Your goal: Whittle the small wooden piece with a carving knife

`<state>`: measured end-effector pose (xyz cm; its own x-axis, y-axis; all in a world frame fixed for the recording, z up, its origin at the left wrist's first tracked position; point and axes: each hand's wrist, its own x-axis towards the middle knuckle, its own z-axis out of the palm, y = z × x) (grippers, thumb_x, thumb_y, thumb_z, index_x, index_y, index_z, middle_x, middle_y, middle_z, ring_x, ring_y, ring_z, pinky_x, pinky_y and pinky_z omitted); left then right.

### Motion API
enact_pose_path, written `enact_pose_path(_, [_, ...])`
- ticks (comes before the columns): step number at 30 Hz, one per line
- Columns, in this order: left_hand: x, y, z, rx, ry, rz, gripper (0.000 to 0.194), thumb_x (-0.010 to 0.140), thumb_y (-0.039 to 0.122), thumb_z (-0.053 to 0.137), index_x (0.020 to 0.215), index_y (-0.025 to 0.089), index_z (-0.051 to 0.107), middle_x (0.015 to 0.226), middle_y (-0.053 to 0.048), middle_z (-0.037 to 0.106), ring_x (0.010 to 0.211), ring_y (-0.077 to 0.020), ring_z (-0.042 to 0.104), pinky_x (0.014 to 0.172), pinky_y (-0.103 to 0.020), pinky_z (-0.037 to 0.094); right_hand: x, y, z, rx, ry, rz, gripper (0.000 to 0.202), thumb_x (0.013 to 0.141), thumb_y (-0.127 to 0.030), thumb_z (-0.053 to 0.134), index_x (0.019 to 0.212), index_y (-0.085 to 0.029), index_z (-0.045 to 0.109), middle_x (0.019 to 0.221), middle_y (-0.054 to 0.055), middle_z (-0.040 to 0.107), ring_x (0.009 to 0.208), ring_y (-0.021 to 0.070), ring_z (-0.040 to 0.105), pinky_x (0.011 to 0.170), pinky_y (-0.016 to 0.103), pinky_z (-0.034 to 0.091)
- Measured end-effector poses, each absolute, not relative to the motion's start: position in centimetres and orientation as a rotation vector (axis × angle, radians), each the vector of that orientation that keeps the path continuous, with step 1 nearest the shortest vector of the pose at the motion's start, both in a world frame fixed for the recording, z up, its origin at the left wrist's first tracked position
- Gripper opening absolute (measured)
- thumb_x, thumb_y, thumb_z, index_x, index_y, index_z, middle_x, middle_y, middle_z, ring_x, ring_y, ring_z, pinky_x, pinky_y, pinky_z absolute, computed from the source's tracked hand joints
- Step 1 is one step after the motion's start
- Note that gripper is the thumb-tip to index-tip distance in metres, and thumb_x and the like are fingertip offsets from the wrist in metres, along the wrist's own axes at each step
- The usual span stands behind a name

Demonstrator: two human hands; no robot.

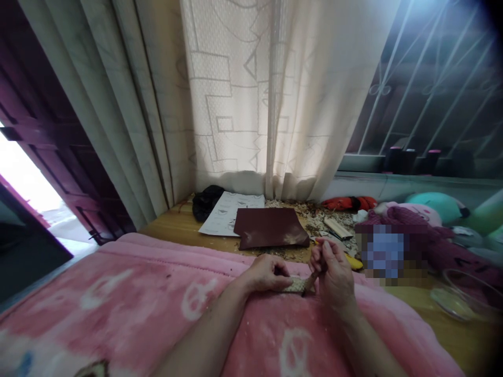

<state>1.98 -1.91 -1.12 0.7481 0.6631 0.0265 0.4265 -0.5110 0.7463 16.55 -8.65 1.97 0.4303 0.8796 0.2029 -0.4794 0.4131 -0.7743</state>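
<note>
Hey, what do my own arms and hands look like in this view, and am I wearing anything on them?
Your left hand and right hand are gloveless. Both forearms are bare, with no sleeves, watch or bracelet visible. Small rings are hard to rule out.

Worktop (176, 230) between blanket (157, 293) and curtain (243, 104)
Over the blanket, a strip (295, 285) lies between left hand (263, 274) and right hand (336, 269); beyond, on the worktop, a flat panel (271, 228) overlaps paper (222, 217), shavings (314, 213) to its right.

Over there, bare forearms (210, 322) stretch forward, the left hand (267, 273) low, the right hand (334, 269) raised, fingers (316, 255) curled toward its thumb (329, 252).
</note>
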Motion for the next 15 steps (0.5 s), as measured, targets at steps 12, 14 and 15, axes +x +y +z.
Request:
enact_pose_path(12, [1.9, -1.7, -1.5, 2.174, 0.746, 0.377, 0.037, 0.068, 0.049, 0.054, 0.080, 0.015, 0.066, 0.066, 0.001, 0.058, 0.058, -0.0081, 0.045, 0.048, -0.016, 0.028, 16.5, -8.3, 2.7, -0.746, -0.597, 1.191, 0.033, 0.072, -0.046, 0.054, 0.060, -0.017, 0.045, 0.040, -0.010, 0.021, 0.032, 0.0023, 0.012, 0.030, 0.014, 0.010])
enact_pose_path(14, [2.0, -1.7, -1.6, 2.168, 0.741, 0.391, 0.035, 0.069, 0.047, 0.054, 0.078, 0.015, 0.065, 0.067, 0.001, 0.058, 0.058, -0.0079, 0.045, 0.048, -0.016, 0.028, 16.5, -8.0, 3.5, -0.736, -0.596, 1.182, 0.033, 0.073, -0.047, 0.054, 0.061, -0.017, 0.045, 0.041, -0.010, 0.022, 0.033, 0.0023, 0.012, 0.030, 0.014, 0.010])
enact_pose_path(15, [2.0, -1.7, -1.7, 2.169, 0.749, 0.393, 0.035, 0.069, 0.047, 0.054, 0.078, 0.015, 0.065, 0.066, 0.001, 0.058, 0.057, -0.0079, 0.044, 0.048, -0.016, 0.028, 16.4, -7.7, 3.9, -0.734, -0.601, 1.183, 0.033, 0.073, -0.046, 0.054, 0.061, -0.017, 0.045, 0.041, -0.010, 0.022, 0.033, 0.0023, 0.012, 0.030, 0.014, 0.011])
